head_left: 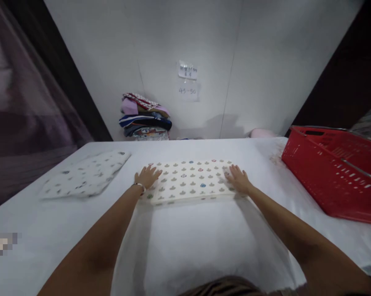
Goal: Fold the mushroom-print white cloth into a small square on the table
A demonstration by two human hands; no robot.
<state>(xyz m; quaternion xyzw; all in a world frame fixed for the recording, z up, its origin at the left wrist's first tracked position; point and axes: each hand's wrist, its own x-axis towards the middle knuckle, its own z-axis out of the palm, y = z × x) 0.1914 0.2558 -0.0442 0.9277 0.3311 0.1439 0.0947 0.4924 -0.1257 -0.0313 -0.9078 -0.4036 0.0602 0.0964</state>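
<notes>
A cream cloth (pixel 188 181) with a small grey, red and blue print lies folded into a wide strip across the middle of the white table. On its left end rests my left hand (pixel 147 177), fingers spread flat, a bracelet round the wrist. My right hand (pixel 238 179) lies flat on the right end, its fingers also stretched out. Neither hand grips the fabric. To the left sits a second white printed cloth (pixel 86 174), apart from both hands.
A red plastic basket (pixel 330 176) stands at the table's right side. Beyond the far edge is a stack of folded clothes (pixel 146 117) by the wall, near paper signs (pixel 188 82). A pixelated patch covers something at the lower left. A pink item (pixel 262 132) shows at the back.
</notes>
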